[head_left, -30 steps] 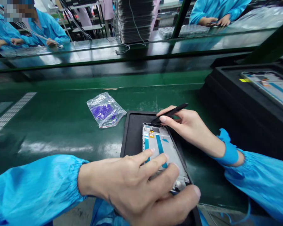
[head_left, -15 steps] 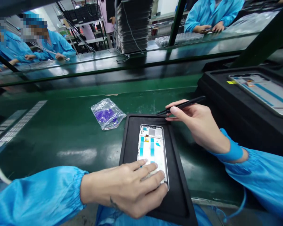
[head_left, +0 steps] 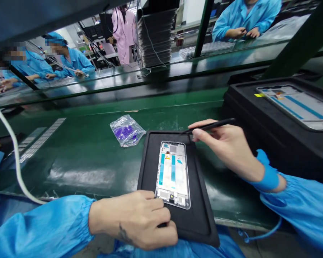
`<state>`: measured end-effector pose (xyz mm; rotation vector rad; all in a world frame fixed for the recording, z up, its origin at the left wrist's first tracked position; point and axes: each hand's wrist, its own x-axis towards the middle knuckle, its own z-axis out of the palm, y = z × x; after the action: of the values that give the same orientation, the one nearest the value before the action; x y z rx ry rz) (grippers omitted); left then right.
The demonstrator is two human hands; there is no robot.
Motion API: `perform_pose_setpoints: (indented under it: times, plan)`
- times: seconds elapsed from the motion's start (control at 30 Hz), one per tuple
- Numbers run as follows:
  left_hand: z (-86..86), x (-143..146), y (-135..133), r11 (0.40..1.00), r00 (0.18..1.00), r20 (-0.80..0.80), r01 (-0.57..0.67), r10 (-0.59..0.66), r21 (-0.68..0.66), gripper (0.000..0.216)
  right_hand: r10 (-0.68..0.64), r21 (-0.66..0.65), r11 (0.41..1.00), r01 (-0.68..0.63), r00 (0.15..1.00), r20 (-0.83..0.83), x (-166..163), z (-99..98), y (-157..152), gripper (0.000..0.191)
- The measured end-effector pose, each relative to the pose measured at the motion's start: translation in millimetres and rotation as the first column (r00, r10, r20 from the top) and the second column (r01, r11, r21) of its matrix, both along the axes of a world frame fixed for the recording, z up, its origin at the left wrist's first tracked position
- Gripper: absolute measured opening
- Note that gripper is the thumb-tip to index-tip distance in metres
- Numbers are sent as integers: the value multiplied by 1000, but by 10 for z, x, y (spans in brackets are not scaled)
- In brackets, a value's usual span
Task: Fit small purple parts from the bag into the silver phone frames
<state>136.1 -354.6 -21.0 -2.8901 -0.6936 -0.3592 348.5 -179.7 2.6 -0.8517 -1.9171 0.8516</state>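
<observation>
A silver phone frame (head_left: 180,175) with blue strips and an orange flex piece lies in a black tray (head_left: 204,211). My left hand (head_left: 140,218) rests over the tray's lower left side, below the phone frame, its fingers curled; their tips are hidden, so whatever they hold cannot be made out. Black tweezers (head_left: 215,124) are held in my right hand (head_left: 223,143), above the tray's far right corner. Their tips point left, close to the tray's far rim and apart from the phone frame.
A clear bag with purple contents (head_left: 127,132) lies left of the tray. On the right, stacked black trays (head_left: 247,122) carry another phone frame (head_left: 298,104). A white cable (head_left: 16,154) curves at left. Co-workers in blue sit beyond the bench.
My left hand has come off the phone frame, moving down and left, and its fingers have curled. My right hand still holds the tweezers near the far rim. The view has shifted slightly.
</observation>
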Motion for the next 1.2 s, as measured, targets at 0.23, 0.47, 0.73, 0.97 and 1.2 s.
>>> perform_pose_setpoints:
  times: [0.23,0.47,0.73,0.97,1.2]
  plan:
    - [-24,24,113,1000,999,23,27,-28,5,15,143,53,987,-151,981,132,-254,-235,154,22]
    - [-70,27,73,1000,999,47,-7,7,3,11,152,73,983,-170,967,202,-206,-221,175,22]
    - [-124,39,58,1000,996,90,-23,23,-7,8,128,112,981,-158,962,242,-209,-204,148,20]
    - [-96,40,58,1000,997,76,-17,18,-24,8,127,93,984,-151,966,225,-196,-212,147,20]
    - [-104,41,67,1000,996,91,-19,21,-18,8,100,138,981,-138,963,250,-209,-231,144,18]
